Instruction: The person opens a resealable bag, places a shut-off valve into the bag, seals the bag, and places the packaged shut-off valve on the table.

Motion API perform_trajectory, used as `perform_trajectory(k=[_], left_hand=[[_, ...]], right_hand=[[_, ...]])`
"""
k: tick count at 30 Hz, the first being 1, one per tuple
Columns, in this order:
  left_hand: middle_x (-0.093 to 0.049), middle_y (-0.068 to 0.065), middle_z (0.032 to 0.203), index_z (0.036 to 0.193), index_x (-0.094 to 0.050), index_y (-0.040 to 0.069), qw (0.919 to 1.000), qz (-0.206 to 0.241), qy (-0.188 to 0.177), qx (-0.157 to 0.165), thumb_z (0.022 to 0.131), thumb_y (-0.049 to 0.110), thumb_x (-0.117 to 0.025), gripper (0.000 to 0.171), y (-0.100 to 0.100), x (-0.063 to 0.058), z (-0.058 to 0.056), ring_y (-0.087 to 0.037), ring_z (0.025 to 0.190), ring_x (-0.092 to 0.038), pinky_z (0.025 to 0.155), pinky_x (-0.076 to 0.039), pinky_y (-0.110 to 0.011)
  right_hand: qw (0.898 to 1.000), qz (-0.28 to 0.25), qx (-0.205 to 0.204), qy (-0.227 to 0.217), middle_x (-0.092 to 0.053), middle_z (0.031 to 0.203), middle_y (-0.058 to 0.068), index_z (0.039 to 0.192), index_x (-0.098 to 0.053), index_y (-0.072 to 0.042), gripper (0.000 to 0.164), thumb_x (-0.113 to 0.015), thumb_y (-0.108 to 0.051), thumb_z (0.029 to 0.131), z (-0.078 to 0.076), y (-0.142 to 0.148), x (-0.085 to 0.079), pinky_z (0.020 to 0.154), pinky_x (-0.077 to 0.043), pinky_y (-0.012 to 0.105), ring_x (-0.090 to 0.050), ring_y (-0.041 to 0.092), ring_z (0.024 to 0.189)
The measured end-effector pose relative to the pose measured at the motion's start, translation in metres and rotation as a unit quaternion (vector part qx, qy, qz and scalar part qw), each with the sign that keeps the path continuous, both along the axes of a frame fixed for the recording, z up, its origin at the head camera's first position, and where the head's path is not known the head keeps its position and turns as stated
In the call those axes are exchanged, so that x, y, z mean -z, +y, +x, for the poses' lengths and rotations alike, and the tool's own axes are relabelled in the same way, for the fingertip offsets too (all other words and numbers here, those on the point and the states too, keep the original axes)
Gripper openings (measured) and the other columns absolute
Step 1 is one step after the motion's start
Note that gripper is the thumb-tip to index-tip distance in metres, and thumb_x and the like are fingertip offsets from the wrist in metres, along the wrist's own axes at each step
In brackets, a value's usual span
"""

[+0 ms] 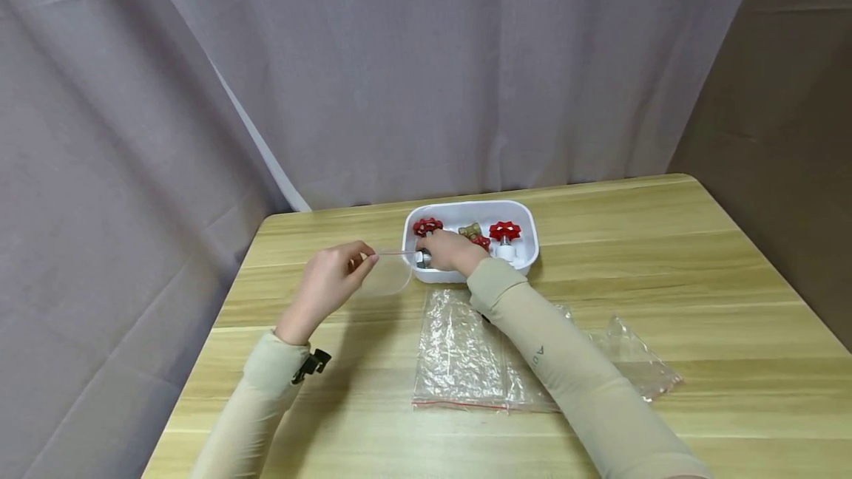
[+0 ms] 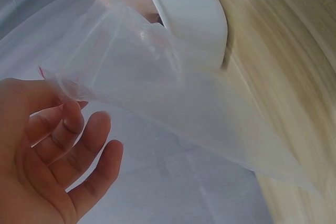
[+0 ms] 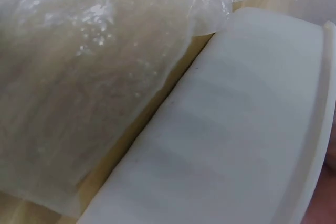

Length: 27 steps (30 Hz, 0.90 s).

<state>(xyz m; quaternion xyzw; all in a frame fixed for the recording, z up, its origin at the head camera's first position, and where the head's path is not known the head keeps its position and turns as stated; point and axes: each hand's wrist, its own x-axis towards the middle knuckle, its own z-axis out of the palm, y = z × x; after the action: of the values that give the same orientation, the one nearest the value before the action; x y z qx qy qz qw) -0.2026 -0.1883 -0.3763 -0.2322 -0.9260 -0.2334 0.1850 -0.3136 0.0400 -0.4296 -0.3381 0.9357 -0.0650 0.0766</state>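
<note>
My left hand (image 1: 333, 279) pinches the top edge of a clear plastic zip bag (image 2: 210, 114) between thumb and forefinger; the bag hangs beside the tray, its other fingers loosely bent. Over the left end of the white tray (image 1: 526, 265), my right hand (image 1: 451, 250) reaches in, fingers curled on a metal valve (image 1: 424, 260). The fingertips are hidden. A red handwheel (image 1: 427, 226) shows just beyond them. Also in the tray are a brass valve (image 1: 470, 230) and a white valve with a red handwheel (image 1: 504, 230). In the right wrist view, the tray wall (image 3: 220, 124) covers most of the hand.
Clear plastic bags (image 1: 459, 353), one with a red zip line, lie flat in front of the tray under my right forearm. The tray stands near the back edge of the wooden table (image 1: 699, 301). Grey curtain (image 1: 426, 72) hangs behind.
</note>
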Motion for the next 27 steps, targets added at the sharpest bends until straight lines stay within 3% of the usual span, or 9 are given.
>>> perform_trajectory(k=[13, 21, 27], left_hand=[[-0.056, 0.010, 0.063, 0.095, -0.074, 0.016, 0.9999, -0.003, -0.016, 0.005, 0.099, 0.022, -0.067, 0.011, 0.002, 0.003, -0.006, -0.005, 0.050, -0.049, 0.050, -0.042, -0.030], [-0.057, 0.010, 0.063, 0.096, -0.074, 0.014, 0.9999, 0.002, -0.016, 0.004, 0.099, 0.022, -0.067, 0.011, 0.004, 0.000, -0.010, -0.005, 0.050, -0.050, 0.050, -0.042, -0.030], [-0.057, 0.010, 0.063, 0.096, -0.074, 0.014, 0.9998, -0.002, -0.019, 0.002, 0.098, 0.023, -0.067, 0.011, 0.004, 0.000, -0.013, -0.005, 0.051, -0.050, 0.051, -0.042, -0.030]], right_hand=[[1.000, 0.022, -0.003, -0.014, -0.070, 0.116, 0.009, 0.113, -0.070, -0.013, 0.025, -0.067, -0.010, 0.088, -0.008, 0.004, -0.005, 0.093, -0.052, 0.044, -0.064, 0.027, 0.109], [0.999, 0.040, -0.013, -0.020, -0.070, 0.117, 0.007, 0.115, -0.073, -0.017, 0.033, -0.068, -0.008, 0.084, -0.014, 0.012, -0.011, 0.089, -0.052, 0.041, -0.063, 0.026, 0.109], [0.998, 0.031, -0.039, -0.037, -0.068, 0.116, 0.008, 0.117, -0.069, -0.010, 0.036, -0.065, -0.006, 0.082, -0.022, 0.015, -0.016, 0.094, -0.050, 0.037, -0.062, 0.024, 0.108]])
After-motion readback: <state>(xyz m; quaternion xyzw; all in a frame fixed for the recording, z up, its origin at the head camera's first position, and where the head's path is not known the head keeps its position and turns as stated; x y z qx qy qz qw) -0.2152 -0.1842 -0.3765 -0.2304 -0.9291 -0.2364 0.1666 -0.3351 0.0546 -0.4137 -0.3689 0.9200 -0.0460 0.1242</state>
